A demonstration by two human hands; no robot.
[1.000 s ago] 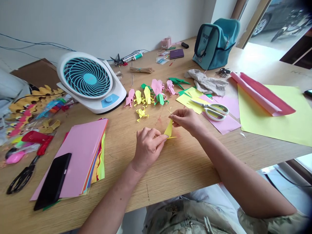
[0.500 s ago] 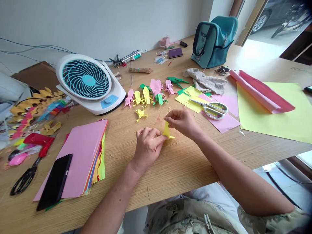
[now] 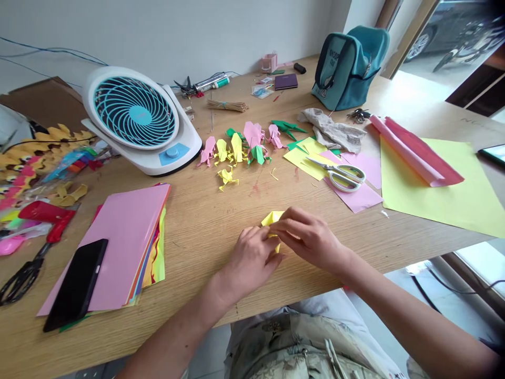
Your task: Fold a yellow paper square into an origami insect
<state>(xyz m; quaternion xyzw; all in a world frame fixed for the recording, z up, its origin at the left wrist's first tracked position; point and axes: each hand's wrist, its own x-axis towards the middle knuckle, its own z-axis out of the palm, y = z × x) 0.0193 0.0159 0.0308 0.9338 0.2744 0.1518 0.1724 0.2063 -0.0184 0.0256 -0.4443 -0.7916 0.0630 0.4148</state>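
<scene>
A folded piece of yellow paper (image 3: pixel 272 217) lies low over the wooden table, partly covered by my fingers. My left hand (image 3: pixel 252 256) is closed on its near left part, thumb pointing right. From the right, my right hand (image 3: pixel 310 234) reaches across with bent fingers pressed together on the same paper, close to the left fingertips. Beyond them stands a cluster of folded paper figures, among them a yellow paper frog (image 3: pixel 228 178), a pink figure (image 3: pixel 253 134) and a green one (image 3: pixel 258 155).
White-handled scissors (image 3: pixel 345 176) rest on yellow and pink paper squares at right. A stack of coloured paper (image 3: pixel 130 226) bearing a black phone (image 3: pixel 77 284) lies at left. Behind are a fan (image 3: pixel 136 113), a grey cloth (image 3: pixel 335 131) and a teal bag (image 3: pixel 347 71).
The yellow paper, which stood up as a narrow point between my hands, now lies lower and wider. My right hand has come down beside my left. The view has shifted slightly.
</scene>
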